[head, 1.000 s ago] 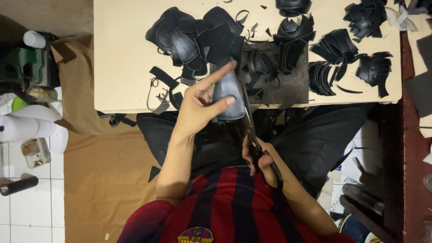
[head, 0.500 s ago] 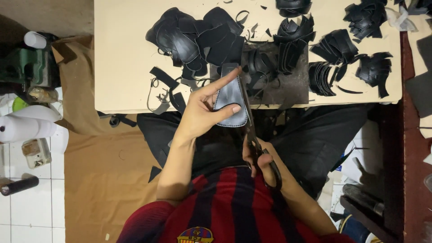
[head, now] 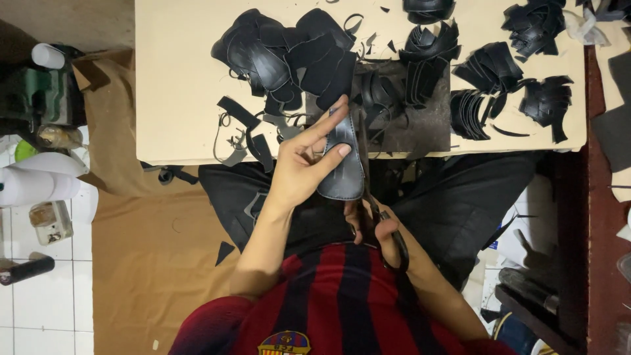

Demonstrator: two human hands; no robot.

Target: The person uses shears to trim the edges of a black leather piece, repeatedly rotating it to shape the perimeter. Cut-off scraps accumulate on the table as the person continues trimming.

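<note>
My left hand pinches a dark grey-blue leather piece between thumb and fingers, holding it above my lap at the table's near edge. My right hand grips black scissors, whose blades run up along the right edge of the leather piece. Much of the right hand is hidden behind the piece and the scissor handles.
A cream table carries several piles of black cut leather pieces and curved strips, with a dark mat in the middle. Brown paper covers the floor at left, beside bottles and a white roll.
The leather piece has turned in my left hand, now standing more upright and narrower. The scissors have shifted slightly along its right edge.
</note>
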